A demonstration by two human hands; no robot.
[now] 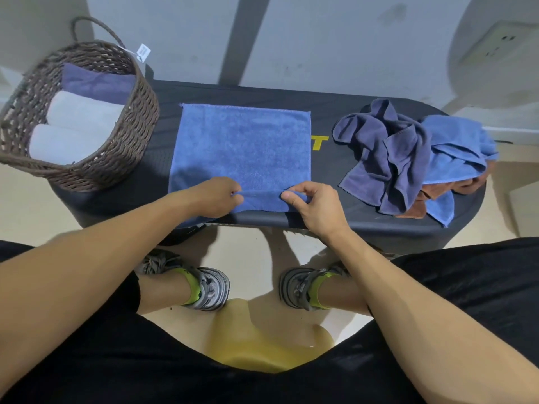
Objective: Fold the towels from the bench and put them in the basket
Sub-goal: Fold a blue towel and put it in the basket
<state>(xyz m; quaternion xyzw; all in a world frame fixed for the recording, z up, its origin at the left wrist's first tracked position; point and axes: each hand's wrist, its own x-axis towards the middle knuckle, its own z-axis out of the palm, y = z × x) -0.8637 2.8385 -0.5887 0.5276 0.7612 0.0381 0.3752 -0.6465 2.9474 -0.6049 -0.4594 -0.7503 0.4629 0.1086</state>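
Observation:
A blue towel [242,147] lies spread flat on the middle of the black bench [326,112]. My left hand [217,196] pinches its near edge toward the left, and my right hand [315,204] pinches the same edge toward the right, lifting a small fold of cloth. A brown woven basket [134,132] stands on the bench's left end; inside it are two rolled white towels [75,126] and a folded dark blue towel [96,84]. On the bench's right end sits a crumpled pile of towels [408,158], dark blue, light blue and brown.
The bench stands against a pale wall with a wall socket [495,45] at the upper right. My legs and grey shoes [204,287] are on the beige floor just before the bench. A yellow stool [262,345] shows between my knees.

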